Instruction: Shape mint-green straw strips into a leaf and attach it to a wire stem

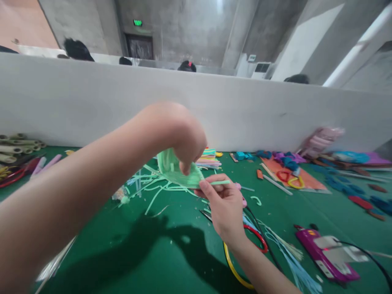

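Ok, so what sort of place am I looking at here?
Probably a shared craft workshop: a bundle of coloured strips and a pair of scissors lie on the green table, and several heads show beyond the white partition.

two hands (pixel 228 208), one purple device (pixel 323 257), one lit sign (pixel 137 23), green strips (pixel 153 200) (too tangled to count)

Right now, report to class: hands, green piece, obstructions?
Left hand at green piece. Right hand pinching green strip. Scissors on table, apparently not blocking.
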`<state>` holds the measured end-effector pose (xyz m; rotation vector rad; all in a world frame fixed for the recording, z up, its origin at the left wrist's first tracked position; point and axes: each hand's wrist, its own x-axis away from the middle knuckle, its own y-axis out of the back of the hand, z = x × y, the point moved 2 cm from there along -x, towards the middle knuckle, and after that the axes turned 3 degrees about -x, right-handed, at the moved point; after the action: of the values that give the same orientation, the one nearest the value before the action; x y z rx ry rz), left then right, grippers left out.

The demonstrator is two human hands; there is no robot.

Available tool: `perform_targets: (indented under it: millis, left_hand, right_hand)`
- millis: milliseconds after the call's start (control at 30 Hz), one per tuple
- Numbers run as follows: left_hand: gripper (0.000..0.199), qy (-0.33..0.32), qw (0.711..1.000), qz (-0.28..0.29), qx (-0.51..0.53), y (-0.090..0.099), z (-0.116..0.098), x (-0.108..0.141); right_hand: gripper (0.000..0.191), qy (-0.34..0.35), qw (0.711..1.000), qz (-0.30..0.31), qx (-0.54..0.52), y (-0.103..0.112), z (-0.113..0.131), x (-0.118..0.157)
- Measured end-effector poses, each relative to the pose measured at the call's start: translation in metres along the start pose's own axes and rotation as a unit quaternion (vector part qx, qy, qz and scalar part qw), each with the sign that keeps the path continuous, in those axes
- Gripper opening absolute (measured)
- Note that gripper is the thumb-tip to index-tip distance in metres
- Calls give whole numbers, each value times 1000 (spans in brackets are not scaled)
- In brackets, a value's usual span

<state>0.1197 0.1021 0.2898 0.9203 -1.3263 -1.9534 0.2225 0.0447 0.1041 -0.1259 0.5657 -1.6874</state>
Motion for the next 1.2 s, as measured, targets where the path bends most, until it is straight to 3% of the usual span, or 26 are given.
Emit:
perform_targets:
  millis: [100, 133, 233, 367, 433, 500, 567, 667, 867, 1000, 1067, 1200]
  left_hand:
    - [23, -77, 986, 149, -3, -16, -1, 1]
    - [24, -88, 986, 141, 15, -23, -1, 6]
    - [27, -94, 993, 28, 67, -59, -3, 34]
    - [29, -110, 987, 28, 113, -145, -17, 96]
    - [36, -98, 986, -4, 136, -186, -26, 127]
    - [44, -99, 984, -21, 146, -218, -33, 151]
    - [43, -89, 983, -28, 156, -237, -37, 168]
    - [40, -77, 982, -45, 165, -248, -38, 183]
    - [36, -121, 963, -135, 201, -247, -40, 196]
    - [32, -147, 960, -135, 195, -245, -44, 199]
    - [34, -149, 963, -126, 185, -244, -45, 199]
    - [39, -139, 972, -107, 153, -245, -50, 201]
  right_hand:
    - [31, -70, 996, -40, -42, 11, -7, -1]
    - [33, -97, 993, -53, -48, 17, -11, 1]
    - [37, -164, 982, -78, -43, 36, -27, 12]
    - [39, -224, 971, -84, -13, 59, -51, 34]
    - [40, -249, 965, -78, 9, 68, -62, 42]
    - [41, -268, 961, -51, 41, 73, -69, 47]
    - [41, -281, 956, -9, 86, 75, -73, 50]
    - [34, -288, 941, 49, 170, 75, -76, 52]
    - [20, -299, 907, 104, 278, 78, -72, 51]
    - [13, -297, 880, 147, 339, 86, -62, 47]
    - [9, -252, 849, 173, 431, 90, -55, 44]
    - [8, -99, 792, 269, 538, 90, -44, 47]
